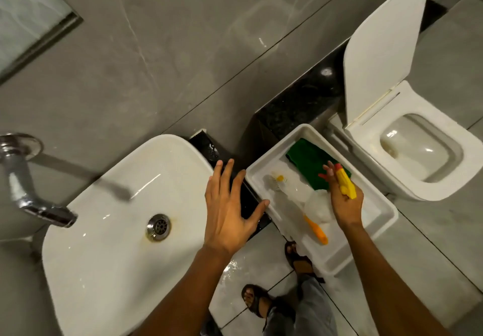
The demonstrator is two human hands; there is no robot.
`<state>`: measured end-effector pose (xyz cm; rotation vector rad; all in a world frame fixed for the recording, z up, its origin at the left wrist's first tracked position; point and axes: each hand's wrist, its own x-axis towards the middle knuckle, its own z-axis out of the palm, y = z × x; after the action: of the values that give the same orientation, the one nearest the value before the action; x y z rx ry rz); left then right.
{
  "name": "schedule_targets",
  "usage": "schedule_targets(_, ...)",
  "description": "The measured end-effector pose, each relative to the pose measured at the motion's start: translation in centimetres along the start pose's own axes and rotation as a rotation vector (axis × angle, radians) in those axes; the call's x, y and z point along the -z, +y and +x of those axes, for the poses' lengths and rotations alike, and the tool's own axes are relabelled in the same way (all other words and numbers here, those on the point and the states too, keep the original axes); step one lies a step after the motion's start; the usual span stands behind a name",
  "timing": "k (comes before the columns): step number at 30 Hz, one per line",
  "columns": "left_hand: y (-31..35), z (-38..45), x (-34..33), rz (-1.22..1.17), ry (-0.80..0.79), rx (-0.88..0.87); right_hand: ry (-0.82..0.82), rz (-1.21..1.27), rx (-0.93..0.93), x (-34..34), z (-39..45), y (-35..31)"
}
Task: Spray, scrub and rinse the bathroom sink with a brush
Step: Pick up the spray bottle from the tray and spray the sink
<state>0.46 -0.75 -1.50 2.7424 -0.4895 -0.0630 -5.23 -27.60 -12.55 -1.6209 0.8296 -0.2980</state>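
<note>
Yellow spray bottle (345, 182) in right hand (346, 202); label unreadable.

The right hand (346, 202) hides the spray bottle's (345, 181) body; the tap (31, 189) is blurred.

Single head-worn view, steeply downward, close over sink (109, 231); white tray (376, 220) and toilet (418, 152) rightward

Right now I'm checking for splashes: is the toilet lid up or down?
Up: the toilet lid stands raised behind the open bowl.
</note>
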Motion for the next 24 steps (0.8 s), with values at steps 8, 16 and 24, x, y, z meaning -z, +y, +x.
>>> schedule_targets(8,0.4,-1.6,1.3,-0.027,-0.033,0.034,-0.211,0.261,0.001,-0.3,-5.0,-8.6)
schedule_targets(16,-6.0,-8.5,5.3,-0.138,0.053,0.244,-0.645,0.16,-0.138,-0.7,-13.2,-14.6)
schedule_targets(24,-16.3,-16.6,10.4,-0.077,0.245,0.565,-0.912,0.053,-0.449,-7.0,-22.4,-17.0)
